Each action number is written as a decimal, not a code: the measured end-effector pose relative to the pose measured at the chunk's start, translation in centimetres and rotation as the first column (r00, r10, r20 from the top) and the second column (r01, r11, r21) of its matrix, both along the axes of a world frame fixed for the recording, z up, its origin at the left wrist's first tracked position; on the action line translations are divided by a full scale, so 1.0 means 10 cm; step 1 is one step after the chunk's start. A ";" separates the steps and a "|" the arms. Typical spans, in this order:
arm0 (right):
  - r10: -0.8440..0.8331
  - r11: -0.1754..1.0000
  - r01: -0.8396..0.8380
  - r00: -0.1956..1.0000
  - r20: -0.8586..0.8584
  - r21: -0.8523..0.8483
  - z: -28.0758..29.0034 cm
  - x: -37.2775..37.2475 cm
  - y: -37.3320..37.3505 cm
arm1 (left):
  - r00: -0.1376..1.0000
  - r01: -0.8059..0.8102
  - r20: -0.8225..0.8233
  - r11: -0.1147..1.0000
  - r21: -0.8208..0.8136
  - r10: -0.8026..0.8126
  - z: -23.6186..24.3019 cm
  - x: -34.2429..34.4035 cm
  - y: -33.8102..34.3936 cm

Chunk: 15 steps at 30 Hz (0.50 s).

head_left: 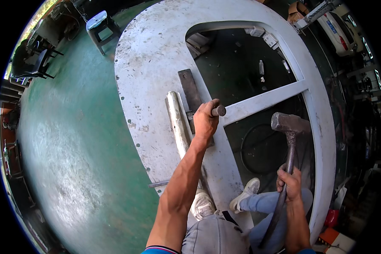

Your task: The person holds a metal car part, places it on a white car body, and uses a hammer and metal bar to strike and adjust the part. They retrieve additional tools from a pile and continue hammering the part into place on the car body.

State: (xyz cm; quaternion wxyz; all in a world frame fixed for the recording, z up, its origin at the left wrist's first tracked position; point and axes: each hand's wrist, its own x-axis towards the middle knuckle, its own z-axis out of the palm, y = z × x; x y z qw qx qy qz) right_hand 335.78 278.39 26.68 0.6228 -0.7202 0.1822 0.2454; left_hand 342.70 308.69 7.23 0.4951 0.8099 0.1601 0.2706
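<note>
My left hand (206, 120) is closed round a short, thick steel bar (219, 111), whose blunt round end points right. Beneath that hand a dark flat steel bar (191, 91) lies on a white metal frame (152, 63). Along its left side runs a silver metal tube (178, 122), and one of my shoes (202, 205) is at its near end. In my right hand (290, 184) is a sledgehammer (291, 125), gripped by the handle with its heavy head raised over the frame's opening. The head is apart from the bar.
A crossbar (266, 101) divides the frame's openings. A thin metal rod (158, 183) sticks out past the frame's left edge. Farther off stand a stool (100, 25) and a dark chair (40, 63) on the green floor (72, 139). A white car (336, 34) is at far right.
</note>
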 end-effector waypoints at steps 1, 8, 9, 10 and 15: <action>0.028 1.000 -0.028 1.000 0.011 -0.013 0.05 0.04 0.05 | 1.000 -0.007 -0.001 1.000 -0.002 0.007 0.00 0.02 0.01; 0.118 0.985 -0.162 0.886 0.448 0.061 0.35 0.40 0.63 | 0.999 -0.032 -0.035 0.997 -0.069 0.030 -0.04 0.18 0.14; 0.144 0.967 -0.216 0.899 0.413 0.134 0.38 0.48 0.69 | 0.999 -0.022 -0.051 0.997 -0.077 0.018 -0.02 0.17 0.14; 0.324 0.933 -0.354 0.908 0.265 0.071 0.42 0.58 0.73 | 0.997 -0.026 -0.074 0.997 -0.074 0.020 -0.04 0.14 0.20; 0.465 0.885 -0.463 0.885 0.029 -0.040 0.18 0.63 1.26 | 0.996 -0.026 -0.084 0.998 -0.050 0.022 -0.08 0.14 0.14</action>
